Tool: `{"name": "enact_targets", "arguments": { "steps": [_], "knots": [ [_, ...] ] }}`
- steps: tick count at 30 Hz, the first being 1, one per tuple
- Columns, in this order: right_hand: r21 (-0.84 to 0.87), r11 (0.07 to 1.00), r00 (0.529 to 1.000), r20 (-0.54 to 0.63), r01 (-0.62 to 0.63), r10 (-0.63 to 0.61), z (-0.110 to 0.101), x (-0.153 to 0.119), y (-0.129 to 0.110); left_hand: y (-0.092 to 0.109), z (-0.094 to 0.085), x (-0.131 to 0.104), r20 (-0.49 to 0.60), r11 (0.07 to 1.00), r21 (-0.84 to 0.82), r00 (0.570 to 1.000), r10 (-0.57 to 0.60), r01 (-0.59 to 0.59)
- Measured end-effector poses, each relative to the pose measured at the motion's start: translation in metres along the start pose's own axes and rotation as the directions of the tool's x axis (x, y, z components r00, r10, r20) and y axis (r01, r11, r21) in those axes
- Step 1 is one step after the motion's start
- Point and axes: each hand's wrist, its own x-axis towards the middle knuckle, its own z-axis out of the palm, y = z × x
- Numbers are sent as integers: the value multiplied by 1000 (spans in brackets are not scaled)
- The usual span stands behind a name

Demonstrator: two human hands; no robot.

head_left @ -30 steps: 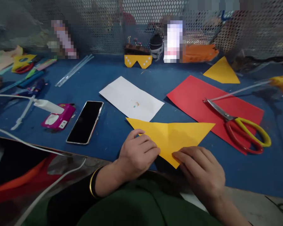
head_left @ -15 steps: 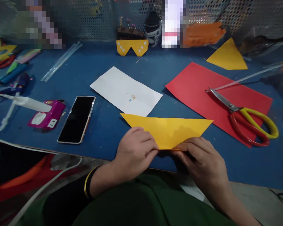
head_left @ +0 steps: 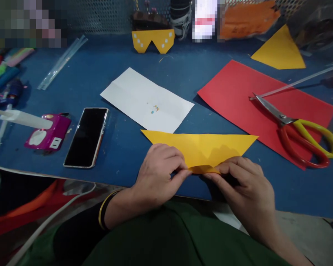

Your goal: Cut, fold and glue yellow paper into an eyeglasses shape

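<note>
A yellow sheet of paper point(head_left: 199, 146) lies near the table's front edge, its pointed ends spread left and right. My left hand point(head_left: 162, 173) pinches its near edge on the left side, thumb and fingers together. My right hand point(head_left: 242, 184) grips the same edge farther right, with the thumb below the paper. Between the two hands a narrow strip of the near edge is folded up. Just beyond is a white sheet point(head_left: 144, 96) with small coloured scraps on it. To the right lies a red sheet point(head_left: 227, 92), carrying scissors point(head_left: 290, 122) with one red and one yellow handle.
On the left are a smartphone point(head_left: 86, 138), a purple power adapter point(head_left: 51, 129) with a white plug, and clear glue sticks point(head_left: 62, 62). At the back stand a yellow mask-shaped cutout point(head_left: 152, 38), a yellow paper piece point(head_left: 283, 51) and an orange packet point(head_left: 248, 18). A cable hangs at front left.
The near edge of the yellow paper, flat before, now curls up in a strip between my hands. My right hand has shifted slightly right. The view has tilted down a little.
</note>
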Motion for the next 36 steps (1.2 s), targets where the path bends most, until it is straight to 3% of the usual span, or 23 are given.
{"name": "enact_targets", "arguments": {
  "steps": [6, 15, 28, 36],
  "knots": [
    [15, 1000, 1000, 17, -18, 18, -1, 3, -2, 1, 1, 1, -3, 999, 43, 1000, 0, 0],
    [10, 1000, 1000, 24, -12, 11, 0, 3, 0, 0, 0, 3, 13, 998, -19, 998, -66, 66],
    [-72, 995, 998, -33, -65, 62, 2, 1, -2, 6, 1, 5, 13, 988, 152, 1000, -23, 21],
    [-79, 995, 998, -8, -64, 64, 1, 4, -4, 3, 1, 6, 42, 996, 61, 997, -63, 61]
  ]
}}
